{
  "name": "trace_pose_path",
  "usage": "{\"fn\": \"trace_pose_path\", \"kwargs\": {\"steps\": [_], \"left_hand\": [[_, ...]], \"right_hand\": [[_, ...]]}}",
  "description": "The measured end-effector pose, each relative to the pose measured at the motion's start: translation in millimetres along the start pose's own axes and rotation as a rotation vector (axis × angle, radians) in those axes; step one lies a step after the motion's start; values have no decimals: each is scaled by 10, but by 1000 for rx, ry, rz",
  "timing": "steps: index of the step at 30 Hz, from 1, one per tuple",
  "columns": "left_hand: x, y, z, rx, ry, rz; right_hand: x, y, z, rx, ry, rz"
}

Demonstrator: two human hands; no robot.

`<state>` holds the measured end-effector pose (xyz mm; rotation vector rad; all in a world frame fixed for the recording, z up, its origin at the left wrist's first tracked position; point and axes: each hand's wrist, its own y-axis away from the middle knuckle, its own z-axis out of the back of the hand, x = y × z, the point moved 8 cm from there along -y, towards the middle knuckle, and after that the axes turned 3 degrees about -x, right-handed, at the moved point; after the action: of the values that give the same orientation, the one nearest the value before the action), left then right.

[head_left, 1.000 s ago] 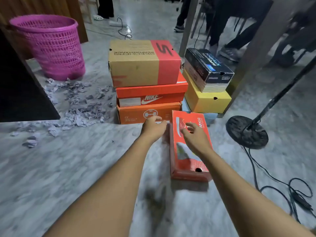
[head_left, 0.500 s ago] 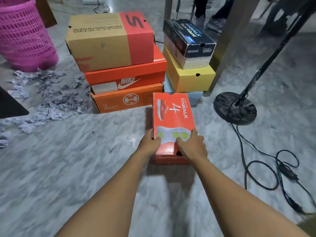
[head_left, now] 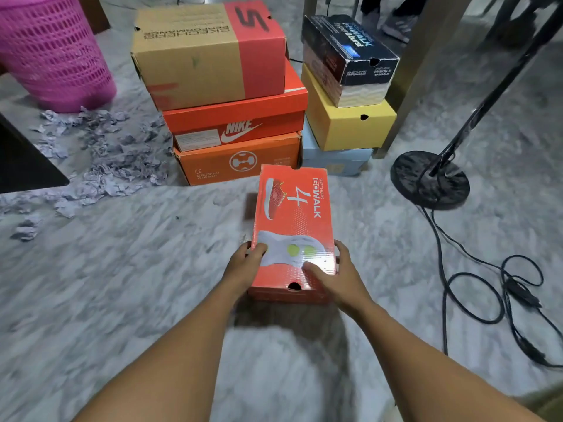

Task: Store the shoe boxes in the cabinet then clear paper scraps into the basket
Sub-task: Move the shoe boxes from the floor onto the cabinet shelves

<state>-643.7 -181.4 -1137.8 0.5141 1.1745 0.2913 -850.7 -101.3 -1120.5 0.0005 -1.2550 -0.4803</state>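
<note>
A red GoWalk shoe box point(head_left: 293, 214) is held above the marble floor, its shadow beneath it. My left hand point(head_left: 243, 266) grips its near left side and my right hand point(head_left: 338, 278) grips its near right corner. Behind it stands a stack: a brown and red Skechers box point(head_left: 207, 53) on a red Nike box point(head_left: 240, 123) on an orange box point(head_left: 237, 159). To the right, a black box point(head_left: 350, 56) sits on a yellow box point(head_left: 347, 123) on a pale blue box point(head_left: 335, 162). Grey paper scraps point(head_left: 103, 159) litter the floor beside a pink basket point(head_left: 51, 53).
A dark cabinet edge point(head_left: 24, 166) juts in at the left. A black lamp stand base point(head_left: 429, 178) and loose cables point(head_left: 487, 287) lie on the right. A metal table leg point(head_left: 417, 65) rises behind the yellow box. A person's shoes show at the top.
Both hands slid from the far end of the red box to its near end and gripped it. The box has come up off the floor and nearer to me.
</note>
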Motion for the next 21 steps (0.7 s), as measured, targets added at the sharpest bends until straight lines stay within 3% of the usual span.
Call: {"fn": "trace_pose_path", "kwargs": {"steps": [10, 21], "left_hand": [[197, 173, 730, -246, 72, -52], [581, 782, 1813, -618, 200, -52]], "right_hand": [[484, -18, -618, 255, 40, 211], [1446, 268, -1749, 796, 34, 470]]}}
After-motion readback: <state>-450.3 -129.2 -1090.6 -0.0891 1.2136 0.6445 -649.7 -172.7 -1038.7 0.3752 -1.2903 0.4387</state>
